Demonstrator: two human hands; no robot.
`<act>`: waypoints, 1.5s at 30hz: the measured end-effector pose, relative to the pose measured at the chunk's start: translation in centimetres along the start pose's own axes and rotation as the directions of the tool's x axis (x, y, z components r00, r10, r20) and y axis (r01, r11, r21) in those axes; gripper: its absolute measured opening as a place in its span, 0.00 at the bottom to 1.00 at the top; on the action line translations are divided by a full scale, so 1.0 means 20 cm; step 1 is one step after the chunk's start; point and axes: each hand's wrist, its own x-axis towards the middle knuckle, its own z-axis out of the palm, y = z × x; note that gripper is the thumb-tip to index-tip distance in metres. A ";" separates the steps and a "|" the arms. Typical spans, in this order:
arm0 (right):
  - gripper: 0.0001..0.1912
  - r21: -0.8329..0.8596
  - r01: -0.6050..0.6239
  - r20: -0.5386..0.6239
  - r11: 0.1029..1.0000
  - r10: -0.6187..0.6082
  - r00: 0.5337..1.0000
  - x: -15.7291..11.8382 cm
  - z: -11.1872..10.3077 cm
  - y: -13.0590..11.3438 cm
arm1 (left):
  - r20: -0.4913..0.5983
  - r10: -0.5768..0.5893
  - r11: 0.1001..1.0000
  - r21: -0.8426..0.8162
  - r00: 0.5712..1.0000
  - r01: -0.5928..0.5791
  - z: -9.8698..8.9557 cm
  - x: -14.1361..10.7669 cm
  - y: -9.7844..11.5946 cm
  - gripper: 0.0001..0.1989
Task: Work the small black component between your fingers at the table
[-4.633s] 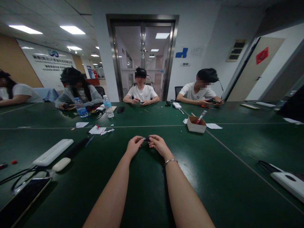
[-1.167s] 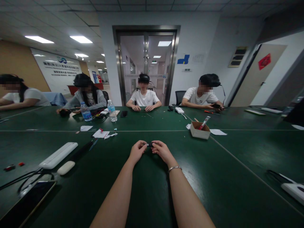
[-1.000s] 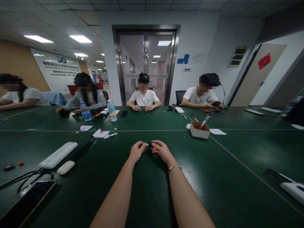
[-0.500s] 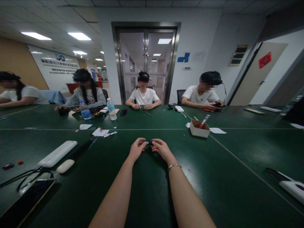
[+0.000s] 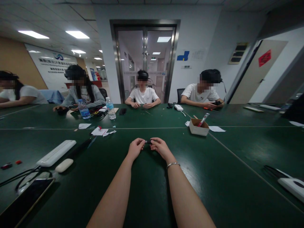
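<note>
In the middle of the head view, a small dark stick with a silvery left end (image 5: pixel 148 142) spans the gap between my hands. It looks like a USB flash drive, though it is too small to be sure. My left hand (image 5: pixel 136 148) pinches the silvery end between thumb and fingers. The black end is in the fingertips of my right hand (image 5: pixel 160 147), whose wrist wears a silver bracelet (image 5: pixel 173 165). Both hands stay just over the green table (image 5: pixel 152 183), and the fingers hide parts of the stick.
A small cardboard box (image 5: pixel 199 129) holding a red-handled tool stands ahead right. White paper scraps (image 5: pixel 99 131) lie ahead left. A white power bank (image 5: pixel 57 153), a white oval case (image 5: pixel 64 165) and a phone (image 5: pixel 26 201) rest at left. Several people sit across the table.
The hands have drawn slightly apart, and a little more of the stick's black part shows between them. The whole view has shifted slightly.
</note>
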 end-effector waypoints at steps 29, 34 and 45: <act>0.16 0.008 0.031 -0.011 0.999 -0.031 0.999 -0.01 -0.01 0.00 | -0.050 -0.011 0.998 0.057 0.999 0.014 0.02 0.00 -0.01 0.18; 0.16 0.026 0.022 -0.026 0.999 -0.022 0.999 -0.01 -0.01 0.00 | 0.011 0.125 0.992 0.001 0.992 -0.125 0.02 0.00 -0.02 0.16; 0.14 0.028 0.015 0.002 0.999 -0.015 1.000 -0.02 0.00 -0.01 | -0.005 0.007 0.997 0.079 1.000 -0.006 0.01 0.00 -0.03 0.20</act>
